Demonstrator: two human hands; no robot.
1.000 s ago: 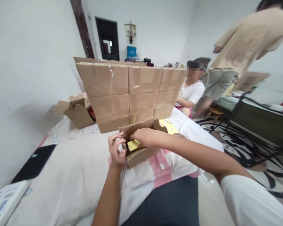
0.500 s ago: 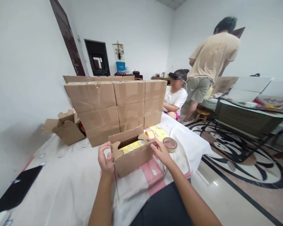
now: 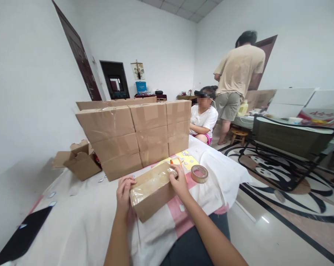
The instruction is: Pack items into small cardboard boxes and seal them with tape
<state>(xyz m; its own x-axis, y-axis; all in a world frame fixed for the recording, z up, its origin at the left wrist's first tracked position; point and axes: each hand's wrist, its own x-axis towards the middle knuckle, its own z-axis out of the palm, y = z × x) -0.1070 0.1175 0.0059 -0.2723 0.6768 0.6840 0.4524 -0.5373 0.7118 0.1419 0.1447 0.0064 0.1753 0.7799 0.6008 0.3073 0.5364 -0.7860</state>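
Note:
A small brown cardboard box [image 3: 155, 197] sits on the cloth-covered table in front of me, a face with shiny clear tape uppermost. My left hand [image 3: 124, 194] grips its left end, fingers curled over the top edge. At the opposite end my right hand [image 3: 179, 181] holds the far right corner, fingertips on the tape. Just behind that hand, an orange-edged thing [image 3: 171, 162] is mostly hidden. To the right lies a roll of brown packing tape [image 3: 199, 174], apart from both hands. The inside of the box is out of sight.
Stacked taped cartons [image 3: 148, 129] form a wall behind the box. An open carton [image 3: 82, 160] stands at the left, and a black mat [image 3: 22, 232] lies near the table's left edge. Beyond the table are a seated person [image 3: 202, 118], a standing person [image 3: 237, 74] and a folding chair [image 3: 291, 142].
The box showed an open top with yellow contents; now a taped face is up. Both hands have shifted their grip along with it. The view has tilted up slightly.

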